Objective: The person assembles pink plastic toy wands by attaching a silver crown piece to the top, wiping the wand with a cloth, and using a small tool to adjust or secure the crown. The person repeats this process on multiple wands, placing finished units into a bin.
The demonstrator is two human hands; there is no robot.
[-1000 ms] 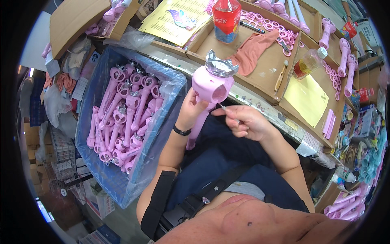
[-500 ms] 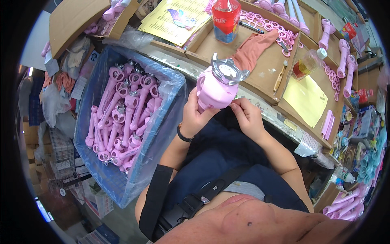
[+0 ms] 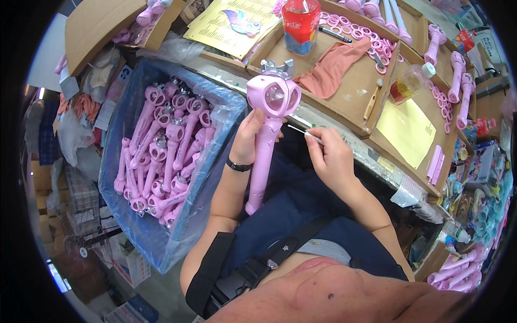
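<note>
A pink toy wand [image 3: 264, 151] stands nearly upright in front of me, with my left hand [image 3: 249, 134] closed round it just below its head. That head is round with openings, a clear piece shows inside, and a silver crown-shaped top sits on it. Between the fingers of my right hand [image 3: 329, 152] is a thin silver tool [image 3: 299, 130] whose exact kind I cannot make out. The tool points left toward the wand's neck; I cannot tell whether its tip touches.
A blue plastic-lined crate [image 3: 226, 99] at left holds many pink wands. On the bench, a cardboard tray [image 3: 344, 105] holds a salmon cloth [image 3: 335, 72], pink rings [image 3: 380, 51], a red-labelled bottle [image 3: 300, 27] and a brush [image 3: 371, 102]. Yellow paper [image 3: 406, 132] lies to the right.
The wand has swung from pointing its silver top toward me to standing upright, showing its handle. My right hand has moved slightly right, and the thin silver tool now shows.
</note>
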